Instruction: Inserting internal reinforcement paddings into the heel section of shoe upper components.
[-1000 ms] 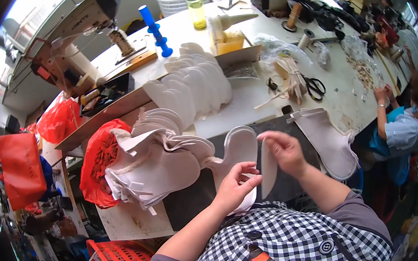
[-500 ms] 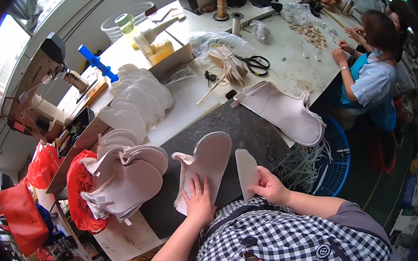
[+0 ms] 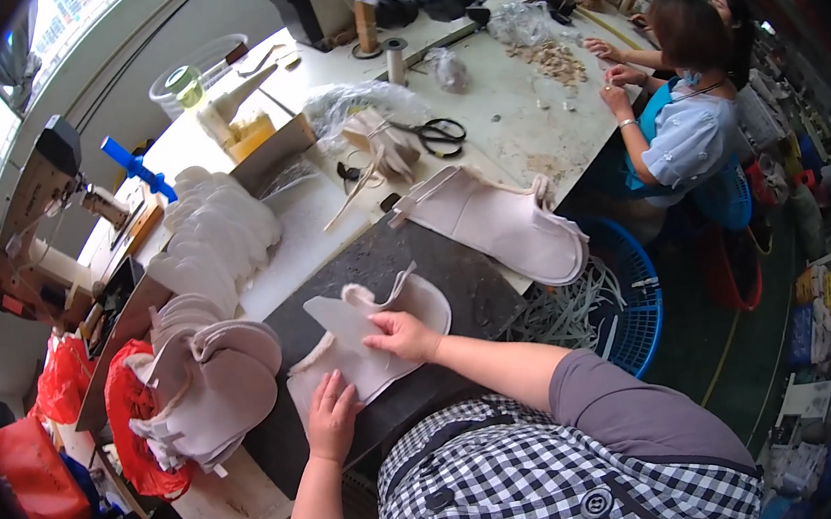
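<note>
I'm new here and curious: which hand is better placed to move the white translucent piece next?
Likely the right hand: it holds the white piece, while the left hand rests on the pale fabric.

I note one pale pinkish-grey boot piece, fleece-edged, lying aslant on the dark mat, far edge partly raised. A smooth, whitish, translucent sheet overlies its middle, tilted.

A blue basket of pale strips stands beside the right edge of the table. Black-handled scissors lie in from that edge; a sewing machine stands by the left edge.
</note>
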Demonstrator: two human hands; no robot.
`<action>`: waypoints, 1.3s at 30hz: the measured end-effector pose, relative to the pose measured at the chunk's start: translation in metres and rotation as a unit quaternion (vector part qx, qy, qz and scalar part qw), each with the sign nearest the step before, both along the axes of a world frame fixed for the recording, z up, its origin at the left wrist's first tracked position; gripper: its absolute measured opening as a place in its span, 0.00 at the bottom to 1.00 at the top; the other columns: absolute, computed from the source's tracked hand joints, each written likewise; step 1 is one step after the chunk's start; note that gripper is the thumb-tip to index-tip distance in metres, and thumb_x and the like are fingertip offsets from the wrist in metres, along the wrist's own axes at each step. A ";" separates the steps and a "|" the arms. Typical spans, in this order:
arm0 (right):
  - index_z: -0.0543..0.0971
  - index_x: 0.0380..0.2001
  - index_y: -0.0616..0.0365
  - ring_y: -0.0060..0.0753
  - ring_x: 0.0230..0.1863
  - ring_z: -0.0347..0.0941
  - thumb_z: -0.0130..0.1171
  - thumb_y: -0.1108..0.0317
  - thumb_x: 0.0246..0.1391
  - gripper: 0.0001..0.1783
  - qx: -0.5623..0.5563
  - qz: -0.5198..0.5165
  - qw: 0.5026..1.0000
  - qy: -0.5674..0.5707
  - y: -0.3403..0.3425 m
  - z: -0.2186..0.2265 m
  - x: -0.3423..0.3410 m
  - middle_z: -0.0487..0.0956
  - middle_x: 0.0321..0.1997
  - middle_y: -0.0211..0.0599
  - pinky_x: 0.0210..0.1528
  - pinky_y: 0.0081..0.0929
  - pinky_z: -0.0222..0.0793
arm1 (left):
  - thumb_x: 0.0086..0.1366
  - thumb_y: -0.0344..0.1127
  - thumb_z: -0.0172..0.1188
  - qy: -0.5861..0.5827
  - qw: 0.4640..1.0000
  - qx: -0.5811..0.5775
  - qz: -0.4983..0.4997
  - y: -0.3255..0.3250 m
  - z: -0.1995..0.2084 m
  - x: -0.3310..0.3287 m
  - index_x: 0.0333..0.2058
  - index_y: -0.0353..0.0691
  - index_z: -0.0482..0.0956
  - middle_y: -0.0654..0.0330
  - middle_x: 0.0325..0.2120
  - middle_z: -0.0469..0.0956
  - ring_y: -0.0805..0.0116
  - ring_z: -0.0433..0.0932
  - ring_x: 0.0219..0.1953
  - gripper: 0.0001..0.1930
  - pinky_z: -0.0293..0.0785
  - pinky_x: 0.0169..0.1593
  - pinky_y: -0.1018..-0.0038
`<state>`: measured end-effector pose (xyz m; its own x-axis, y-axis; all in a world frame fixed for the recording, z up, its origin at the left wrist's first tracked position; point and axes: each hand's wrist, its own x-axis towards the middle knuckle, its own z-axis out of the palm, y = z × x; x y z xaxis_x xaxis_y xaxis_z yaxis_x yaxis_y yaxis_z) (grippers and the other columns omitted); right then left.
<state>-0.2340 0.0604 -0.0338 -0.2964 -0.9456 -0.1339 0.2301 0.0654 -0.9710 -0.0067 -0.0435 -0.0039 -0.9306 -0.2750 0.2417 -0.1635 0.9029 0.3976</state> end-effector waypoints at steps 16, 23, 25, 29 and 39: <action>0.75 0.49 0.55 0.36 0.43 0.77 0.61 0.77 0.51 0.20 -0.142 0.239 0.931 0.236 0.012 0.102 0.020 0.79 0.44 0.40 0.55 0.34 0.70 | 0.61 0.34 0.56 -0.057 0.980 0.116 0.149 -0.012 0.024 -0.034 0.42 0.48 0.70 0.52 0.28 0.79 0.49 0.79 0.30 0.10 0.74 0.31 0.59; 0.75 0.45 0.58 0.47 0.45 0.74 0.62 0.68 0.52 0.16 -0.037 0.271 0.903 0.330 0.012 0.031 0.018 0.77 0.43 0.45 0.52 0.37 0.70 | 0.63 0.33 0.53 0.027 0.955 0.207 0.209 -0.035 0.066 -0.041 0.42 0.43 0.68 0.51 0.30 0.78 0.47 0.77 0.32 0.09 0.72 0.34 0.58; 0.73 0.50 0.58 0.41 0.49 0.74 0.59 0.66 0.55 0.19 0.057 0.252 0.931 0.258 0.006 0.036 0.017 0.77 0.44 0.43 0.52 0.36 0.70 | 0.64 0.33 0.54 0.031 0.959 0.200 0.198 -0.053 0.074 -0.038 0.42 0.42 0.70 0.49 0.30 0.78 0.45 0.77 0.32 0.09 0.72 0.34 0.59; 0.67 0.58 0.57 0.32 0.53 0.71 0.54 0.68 0.60 0.23 0.033 0.014 0.976 -0.213 -0.011 0.019 0.021 0.73 0.54 0.37 0.52 0.34 0.73 | 0.60 0.31 0.59 0.097 0.979 0.055 0.169 -0.043 0.095 -0.039 0.38 0.43 0.73 0.55 0.36 0.79 0.52 0.78 0.34 0.08 0.75 0.36 0.62; 0.69 0.57 0.56 0.31 0.53 0.71 0.54 0.68 0.60 0.21 0.100 -0.055 0.959 -0.261 -0.024 0.034 0.039 0.73 0.53 0.35 0.52 0.33 0.74 | 0.62 0.29 0.53 -0.057 0.965 0.015 0.256 0.074 0.058 -0.023 0.57 0.29 0.61 0.41 0.59 0.60 0.44 0.65 0.59 0.25 0.72 0.56 0.62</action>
<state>-0.1950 0.0363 0.0003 -0.2358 -0.8522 -0.4670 0.6968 0.1867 -0.6925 -0.0298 0.0305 0.0538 -0.6915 -0.7105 0.1301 -0.6290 0.6809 0.3753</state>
